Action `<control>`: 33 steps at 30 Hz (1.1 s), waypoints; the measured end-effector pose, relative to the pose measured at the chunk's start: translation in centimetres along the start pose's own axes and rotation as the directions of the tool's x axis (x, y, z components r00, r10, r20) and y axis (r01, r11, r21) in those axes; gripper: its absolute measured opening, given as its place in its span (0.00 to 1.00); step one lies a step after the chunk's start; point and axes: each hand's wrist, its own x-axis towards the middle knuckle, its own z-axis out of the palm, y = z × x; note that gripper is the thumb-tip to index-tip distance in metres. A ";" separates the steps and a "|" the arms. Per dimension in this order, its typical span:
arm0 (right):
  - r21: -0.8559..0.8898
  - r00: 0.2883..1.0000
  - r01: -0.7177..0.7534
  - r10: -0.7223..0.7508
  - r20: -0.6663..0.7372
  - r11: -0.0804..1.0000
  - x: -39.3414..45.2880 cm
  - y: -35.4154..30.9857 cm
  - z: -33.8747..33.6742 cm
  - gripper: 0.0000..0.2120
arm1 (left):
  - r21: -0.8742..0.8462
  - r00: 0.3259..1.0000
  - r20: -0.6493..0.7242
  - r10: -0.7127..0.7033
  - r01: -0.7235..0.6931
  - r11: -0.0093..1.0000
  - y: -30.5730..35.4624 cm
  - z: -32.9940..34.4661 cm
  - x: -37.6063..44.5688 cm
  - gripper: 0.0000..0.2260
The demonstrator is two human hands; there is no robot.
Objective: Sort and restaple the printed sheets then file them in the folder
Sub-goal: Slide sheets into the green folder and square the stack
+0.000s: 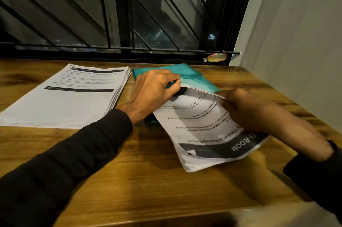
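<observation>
A thin set of printed sheets [203,134] lies curled and turned upside down to me on the wooden table [148,180]. Its far end rests over a teal folder [187,74]. My left hand [153,93] is closed at the set's far corner around a small dark tool [180,91], which my fingers mostly hide. My right hand [248,112] pinches the right edge of the same sheets and lifts it a little. A thicker stack of printed sheets [74,95] lies flat to the left of the folder.
A barred window [129,14] runs along the table's far edge, with a small bottle [214,57] lying on its sill. A pale wall [296,42] closes the right side. Something white and blurred [277,213] sits at the near right corner.
</observation>
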 end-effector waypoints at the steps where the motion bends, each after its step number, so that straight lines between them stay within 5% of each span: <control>1: -0.037 0.999 -0.046 0.046 0.005 0.998 0.3 0.5 0.2 0.09 | 0.003 1.000 0.000 -0.003 0.003 1.000 0.0 0.0 0.0 0.12; 5: -0.176 0.984 -0.164 0.150 -0.092 0.971 0.0 1.1 1.6 0.11 | 0.042 1.000 0.004 0.010 -0.010 0.999 0.5 0.2 -0.1 0.11; 9: -0.456 0.886 0.085 -0.277 -0.373 0.886 -0.3 -0.2 2.5 0.22 | 0.044 1.000 -0.008 0.008 -0.007 0.999 0.6 0.3 0.0 0.09; 11: -0.482 0.880 0.225 -0.389 -0.272 0.847 0.0 -1.5 2.7 0.20 | 0.041 1.000 0.010 0.015 -0.015 0.999 0.7 0.3 -0.1 0.09; 15: -0.431 0.974 0.225 -0.208 0.087 0.874 2.1 -1.2 3.1 0.29 | 0.069 1.000 -0.015 0.013 -0.012 0.998 0.6 0.2 -0.1 0.11; 20: -0.309 0.952 0.148 -0.051 0.303 0.939 3.6 -0.1 3.8 0.39 | 0.126 0.999 0.020 0.026 -0.028 0.992 0.8 0.4 -0.3 0.13; 29: -0.224 0.982 0.067 -0.025 0.185 0.972 8.2 -2.6 6.8 0.45 | 0.094 0.996 0.082 0.029 -0.037 0.995 0.5 0.7 -0.4 0.17; 33: -0.097 0.990 -0.093 0.102 0.096 0.991 10.0 -3.1 7.3 0.43 | 0.123 0.996 0.080 0.032 -0.042 0.991 0.3 0.8 -0.6 0.15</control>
